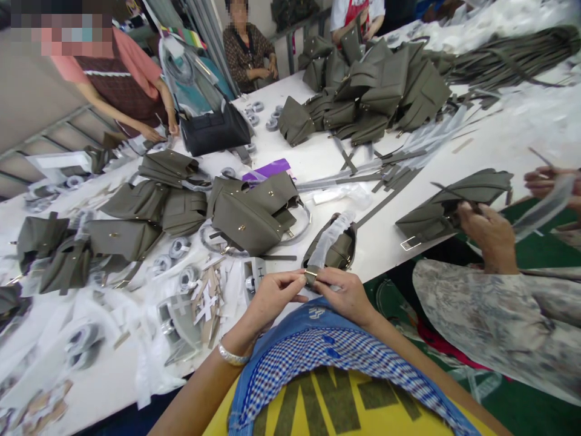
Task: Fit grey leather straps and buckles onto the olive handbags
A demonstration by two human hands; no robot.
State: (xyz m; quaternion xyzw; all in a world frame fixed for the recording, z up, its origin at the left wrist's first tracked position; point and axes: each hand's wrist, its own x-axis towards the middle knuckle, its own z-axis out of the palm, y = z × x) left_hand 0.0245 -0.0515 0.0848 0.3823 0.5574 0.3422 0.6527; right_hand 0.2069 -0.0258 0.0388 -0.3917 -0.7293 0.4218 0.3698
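Close to my body at the table's front edge, an olive-green handbag (pixel 344 247) lies with a strip of clear plastic wrap (pixel 333 237) over it. My left hand (pixel 282 289) pinches the left end of a small gold metal buckle (pixel 311 273) at the bag's near end. On the buckle's other side, my right hand (pixel 341 290) grips the olive strap piece that it sits on. Both hands are closed, with the fingertips nearly meeting. The undersides of the fingers and part of the strap are hidden.
Several olive bags (pixel 254 218) are spread left of my hands, with a larger pile (pixel 376 85) at the back. A black bag (pixel 215 128) stands near a co-worker. At right, a co-worker's hand (pixel 488 233) holds another olive bag (pixel 476 188). Tape rolls (pixel 179 247) and plastic scraps litter the table.
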